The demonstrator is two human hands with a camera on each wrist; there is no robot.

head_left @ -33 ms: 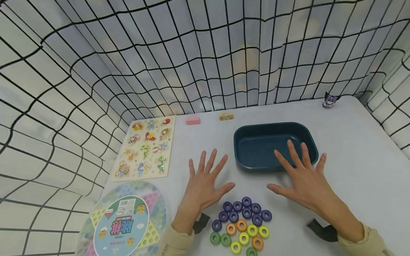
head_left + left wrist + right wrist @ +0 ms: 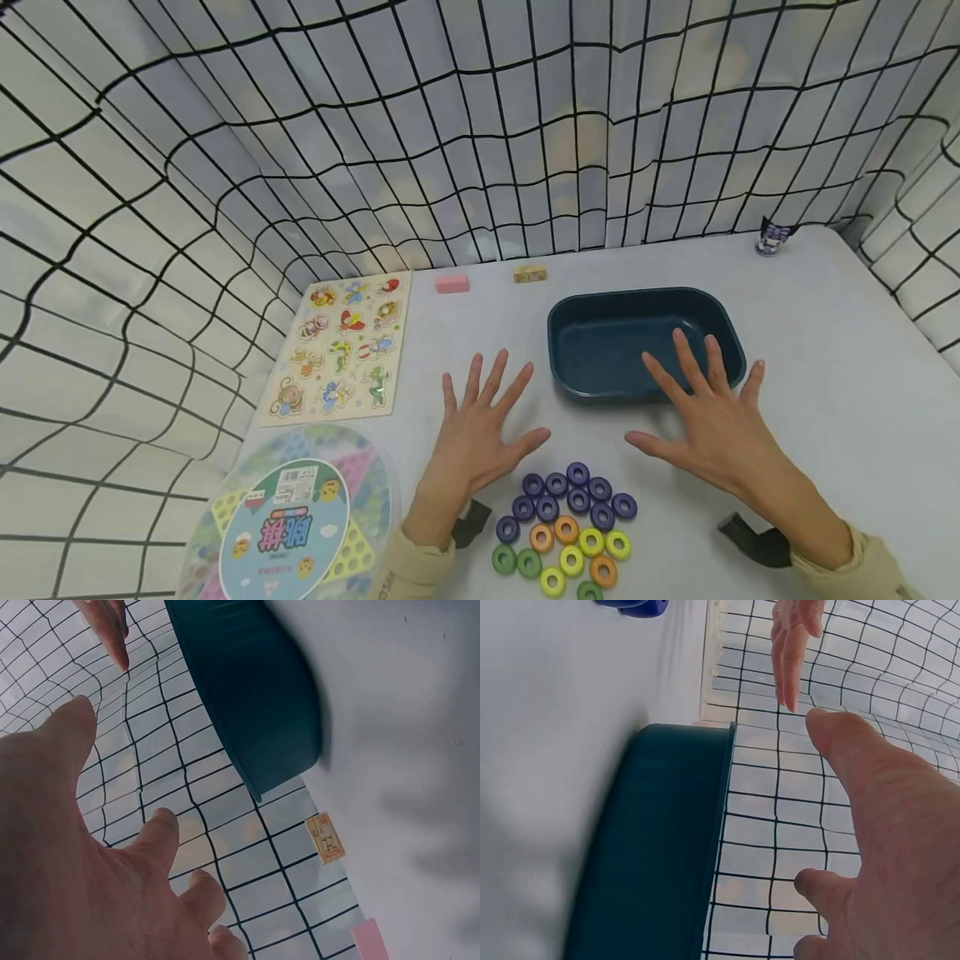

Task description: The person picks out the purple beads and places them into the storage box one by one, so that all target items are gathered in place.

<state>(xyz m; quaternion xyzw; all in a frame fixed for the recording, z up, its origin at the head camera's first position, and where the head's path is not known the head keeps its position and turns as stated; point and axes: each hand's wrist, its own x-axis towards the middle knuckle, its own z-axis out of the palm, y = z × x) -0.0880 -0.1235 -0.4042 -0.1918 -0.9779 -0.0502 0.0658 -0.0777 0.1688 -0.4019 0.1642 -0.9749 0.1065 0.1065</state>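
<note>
Fingers spread wide, my left hand [image 2: 476, 437] hovers over the white table, left of a dark teal tray [image 2: 600, 387]. My right hand [image 2: 712, 433] is spread too, its fingertips overlapping the tray's front right part in the head view. Neither hand holds anything. Between the wrists lie several small rings: purple rings [image 2: 577, 500] at the back, then orange rings [image 2: 566, 528], yellow rings [image 2: 572, 560] and green rings [image 2: 503, 559] toward the front. Both wrist views show the outer wall of the tray [image 2: 262, 697] beside the hand, with the other hand's fingers beyond.
Stickers of cartoon animals cover a cream board [image 2: 337, 350] at the left. In front of it lies a round board-game package [image 2: 285, 533]. A pink block [image 2: 452, 284], a small yellow block [image 2: 530, 273] and a purple figurine [image 2: 772, 237] stand along the back, before black netting [image 2: 480, 137].
</note>
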